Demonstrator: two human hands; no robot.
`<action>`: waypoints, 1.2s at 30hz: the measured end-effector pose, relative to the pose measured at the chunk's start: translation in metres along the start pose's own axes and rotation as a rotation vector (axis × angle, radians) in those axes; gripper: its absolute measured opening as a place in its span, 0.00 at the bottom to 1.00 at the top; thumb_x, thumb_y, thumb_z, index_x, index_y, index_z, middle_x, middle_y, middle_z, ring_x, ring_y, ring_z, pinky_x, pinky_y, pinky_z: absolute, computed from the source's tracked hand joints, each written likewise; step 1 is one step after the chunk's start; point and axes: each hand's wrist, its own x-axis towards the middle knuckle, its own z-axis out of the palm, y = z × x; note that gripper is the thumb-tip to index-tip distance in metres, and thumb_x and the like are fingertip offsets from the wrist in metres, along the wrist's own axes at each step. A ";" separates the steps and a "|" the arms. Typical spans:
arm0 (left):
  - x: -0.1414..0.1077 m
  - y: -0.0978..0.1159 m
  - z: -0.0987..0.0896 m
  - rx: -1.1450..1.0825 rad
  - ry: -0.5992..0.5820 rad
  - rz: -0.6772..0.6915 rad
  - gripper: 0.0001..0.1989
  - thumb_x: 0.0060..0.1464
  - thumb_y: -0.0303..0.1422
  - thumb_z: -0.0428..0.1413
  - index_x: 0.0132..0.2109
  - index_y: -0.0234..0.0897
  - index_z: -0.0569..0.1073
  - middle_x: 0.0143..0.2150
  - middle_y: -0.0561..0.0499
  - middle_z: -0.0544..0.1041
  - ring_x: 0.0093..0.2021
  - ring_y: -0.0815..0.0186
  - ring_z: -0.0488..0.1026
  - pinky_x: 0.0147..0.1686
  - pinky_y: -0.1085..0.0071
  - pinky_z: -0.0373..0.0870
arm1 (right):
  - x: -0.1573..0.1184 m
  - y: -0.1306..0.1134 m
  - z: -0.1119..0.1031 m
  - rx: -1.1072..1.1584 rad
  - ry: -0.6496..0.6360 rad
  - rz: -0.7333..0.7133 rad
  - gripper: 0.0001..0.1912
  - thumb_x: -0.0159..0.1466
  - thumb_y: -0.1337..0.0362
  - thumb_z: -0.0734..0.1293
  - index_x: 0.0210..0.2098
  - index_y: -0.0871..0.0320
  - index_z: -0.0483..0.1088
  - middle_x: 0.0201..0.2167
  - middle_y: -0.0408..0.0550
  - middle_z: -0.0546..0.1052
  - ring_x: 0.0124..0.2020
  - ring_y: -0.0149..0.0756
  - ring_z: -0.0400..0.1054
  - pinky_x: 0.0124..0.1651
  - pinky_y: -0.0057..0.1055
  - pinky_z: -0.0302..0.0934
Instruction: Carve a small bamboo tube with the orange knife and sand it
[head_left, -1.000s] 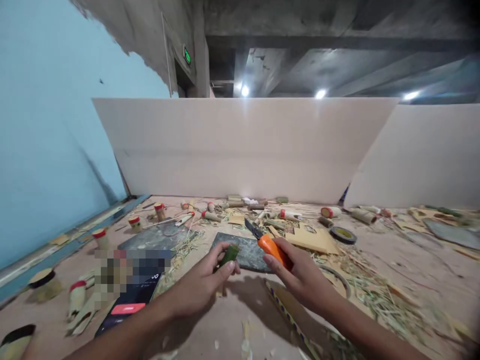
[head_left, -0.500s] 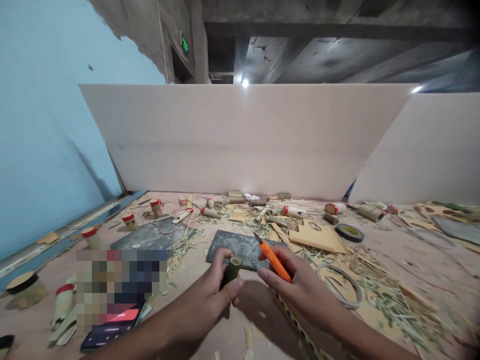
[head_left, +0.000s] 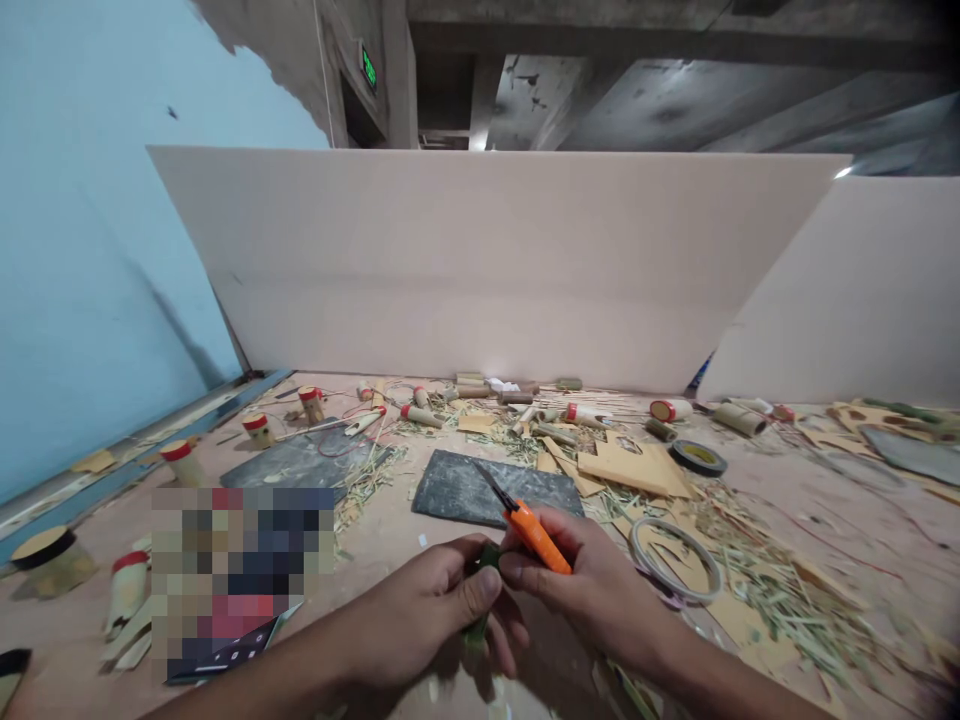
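Near side of the table [head_left: 394, 555]: left hand [head_left: 435, 605] pinches a short green bamboo tube [head_left: 475, 632]; right hand [head_left: 589, 570], apart half a second ago, now meets it, gripping the orange-handled knife [head_left: 541, 538]. Blade points away, over the dark slab [head_left: 450, 487] toward the far edge; probably steadying or turning, not cutting.
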 end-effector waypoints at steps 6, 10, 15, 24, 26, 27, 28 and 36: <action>0.003 0.000 0.002 -0.100 0.030 0.027 0.22 0.62 0.49 0.60 0.50 0.33 0.73 0.39 0.42 0.82 0.36 0.61 0.81 0.43 0.64 0.74 | -0.003 0.004 0.009 -0.051 0.122 0.021 0.11 0.65 0.55 0.70 0.33 0.56 0.71 0.28 0.39 0.71 0.30 0.33 0.64 0.34 0.28 0.59; 0.005 0.001 0.003 -0.261 0.098 -0.068 0.22 0.61 0.48 0.62 0.49 0.32 0.75 0.40 0.40 0.83 0.36 0.62 0.82 0.41 0.67 0.76 | -0.002 0.006 0.013 -0.094 0.200 -0.015 0.13 0.66 0.54 0.68 0.31 0.55 0.68 0.28 0.40 0.70 0.30 0.34 0.63 0.34 0.29 0.58; 0.010 0.002 -0.006 -0.372 0.235 -0.112 0.16 0.63 0.43 0.61 0.45 0.31 0.75 0.39 0.40 0.83 0.33 0.65 0.82 0.38 0.70 0.79 | -0.003 0.000 0.014 -0.049 0.133 0.000 0.11 0.64 0.55 0.68 0.32 0.55 0.68 0.28 0.40 0.70 0.31 0.35 0.63 0.34 0.29 0.59; 0.013 0.017 -0.040 -0.425 0.598 0.046 0.14 0.73 0.37 0.47 0.50 0.31 0.70 0.42 0.38 0.83 0.36 0.61 0.83 0.39 0.66 0.80 | -0.007 -0.014 0.000 -0.246 0.137 -0.033 0.11 0.66 0.55 0.67 0.32 0.54 0.70 0.28 0.41 0.70 0.31 0.35 0.64 0.35 0.30 0.59; 0.011 0.015 -0.032 -0.401 0.466 0.043 0.17 0.73 0.39 0.46 0.53 0.30 0.71 0.42 0.38 0.82 0.36 0.61 0.83 0.40 0.66 0.79 | -0.004 -0.007 -0.004 -0.237 0.159 -0.036 0.10 0.65 0.54 0.69 0.37 0.54 0.73 0.32 0.42 0.74 0.35 0.38 0.67 0.39 0.31 0.61; 0.010 0.012 -0.027 -0.388 0.389 0.037 0.18 0.73 0.41 0.47 0.53 0.30 0.72 0.41 0.39 0.82 0.36 0.61 0.83 0.39 0.67 0.78 | -0.002 -0.003 -0.005 -0.223 0.174 -0.030 0.11 0.64 0.54 0.70 0.40 0.54 0.73 0.34 0.43 0.75 0.36 0.39 0.68 0.40 0.32 0.62; 0.008 0.010 -0.023 -0.373 0.316 0.033 0.19 0.72 0.42 0.49 0.54 0.30 0.72 0.41 0.40 0.82 0.36 0.61 0.82 0.38 0.68 0.77 | -0.001 0.000 -0.005 -0.205 0.190 -0.024 0.14 0.63 0.52 0.71 0.43 0.54 0.73 0.36 0.43 0.76 0.37 0.39 0.69 0.40 0.32 0.63; 0.004 -0.008 -0.002 -0.288 0.104 -0.031 0.25 0.61 0.53 0.59 0.46 0.32 0.73 0.40 0.39 0.82 0.38 0.58 0.82 0.41 0.63 0.75 | 0.001 0.002 0.001 -0.101 0.126 -0.037 0.15 0.63 0.53 0.72 0.46 0.54 0.76 0.34 0.42 0.77 0.37 0.39 0.72 0.40 0.31 0.65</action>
